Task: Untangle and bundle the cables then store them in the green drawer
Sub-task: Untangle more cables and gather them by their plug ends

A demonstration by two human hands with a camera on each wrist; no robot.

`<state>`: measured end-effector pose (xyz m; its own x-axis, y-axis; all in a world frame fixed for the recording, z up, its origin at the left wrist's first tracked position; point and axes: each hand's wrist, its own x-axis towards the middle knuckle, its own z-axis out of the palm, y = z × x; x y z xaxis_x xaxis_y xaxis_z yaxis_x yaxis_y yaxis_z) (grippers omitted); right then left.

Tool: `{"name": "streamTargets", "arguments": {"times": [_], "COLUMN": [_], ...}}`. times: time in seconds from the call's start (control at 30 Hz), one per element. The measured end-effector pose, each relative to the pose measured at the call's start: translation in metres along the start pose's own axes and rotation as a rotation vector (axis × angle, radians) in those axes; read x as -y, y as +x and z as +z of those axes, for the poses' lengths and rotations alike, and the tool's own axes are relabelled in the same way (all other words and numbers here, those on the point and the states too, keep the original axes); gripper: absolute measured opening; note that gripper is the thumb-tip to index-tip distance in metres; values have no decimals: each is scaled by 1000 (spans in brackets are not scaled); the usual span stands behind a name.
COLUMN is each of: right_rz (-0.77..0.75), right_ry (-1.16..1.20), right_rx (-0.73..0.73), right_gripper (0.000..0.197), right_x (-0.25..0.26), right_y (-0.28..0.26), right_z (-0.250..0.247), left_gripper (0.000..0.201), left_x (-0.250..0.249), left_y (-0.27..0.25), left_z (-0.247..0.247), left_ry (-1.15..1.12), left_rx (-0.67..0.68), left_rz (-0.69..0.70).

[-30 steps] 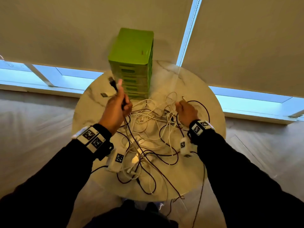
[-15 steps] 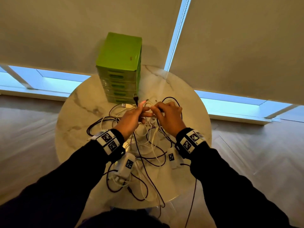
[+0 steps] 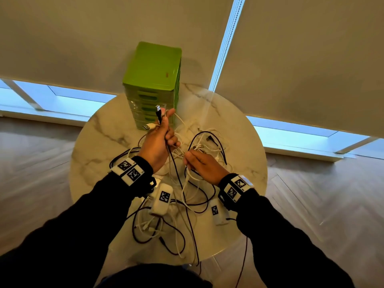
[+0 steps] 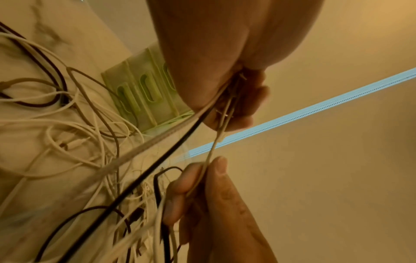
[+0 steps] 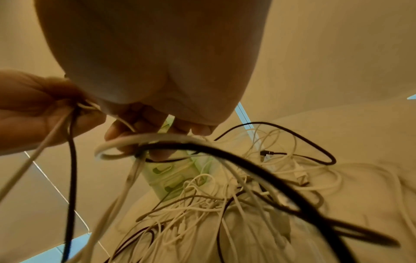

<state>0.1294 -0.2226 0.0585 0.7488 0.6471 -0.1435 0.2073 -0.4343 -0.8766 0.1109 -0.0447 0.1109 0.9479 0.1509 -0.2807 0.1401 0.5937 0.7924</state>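
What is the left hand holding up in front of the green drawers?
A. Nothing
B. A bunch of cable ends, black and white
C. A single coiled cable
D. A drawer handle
B: the left hand grips several cable ends, a black plug and a white plug sticking out above its fingers.

One green drawer unit, one round table, two hands, many tangled cables (black and white, uncountable)

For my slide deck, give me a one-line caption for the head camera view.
Left hand lifts gathered plug ends while right hand pinches a white cable from the tangle.
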Motion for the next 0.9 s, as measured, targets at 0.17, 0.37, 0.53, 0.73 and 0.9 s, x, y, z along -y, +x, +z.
{"name": "streamTargets", "arguments": {"times": [0.17, 0.37, 0.53, 0.73, 0.9], "right_rz": [-58, 130, 261, 65, -112], "right_ry": [-255, -617, -466, -454, -517], "right_rx": [164, 414, 60, -74, -53], "right_gripper": [34, 29, 38, 44, 44], "right_x": [-2, -40, -75, -9, 19], "right_y": [4, -8, -19, 6, 6], "right_z": [0, -10, -36, -41, -19], "left_gripper": [41, 36, 37, 35, 45], "left_x": [-18, -75, -102, -12, 31], "left_y": [2, 7, 1, -15, -19], "left_z": [-6, -20, -27, -13, -2], "left_ry": [24, 4, 338, 802, 585], "left_rx": [-7, -88, -114, -15, 30], "left_rz": [103, 297, 350, 130, -194]}}
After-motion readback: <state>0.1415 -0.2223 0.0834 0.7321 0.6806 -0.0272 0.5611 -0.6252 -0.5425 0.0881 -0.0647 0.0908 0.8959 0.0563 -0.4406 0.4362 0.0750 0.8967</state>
